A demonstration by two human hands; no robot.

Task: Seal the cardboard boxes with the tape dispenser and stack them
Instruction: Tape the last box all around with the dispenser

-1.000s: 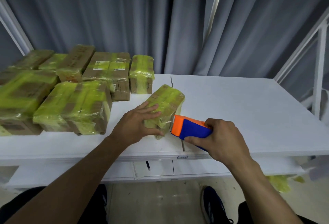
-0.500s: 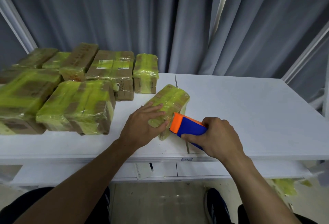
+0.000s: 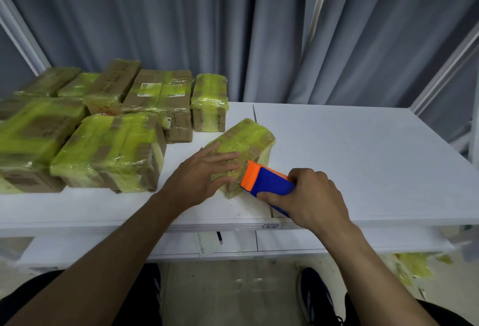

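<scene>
Near the front edge of the worktop, about midway, lies one box. The left hand pins it flat, fingers straight, likely to stop it sliding. The right hand, clenched round the single tape dispenser, sets its toothed edge against the box's near end. At least seven taped boxes crowd the left rear corner.

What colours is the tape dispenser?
The tape dispenser is blue with an orange front, seen in the head view.
</scene>
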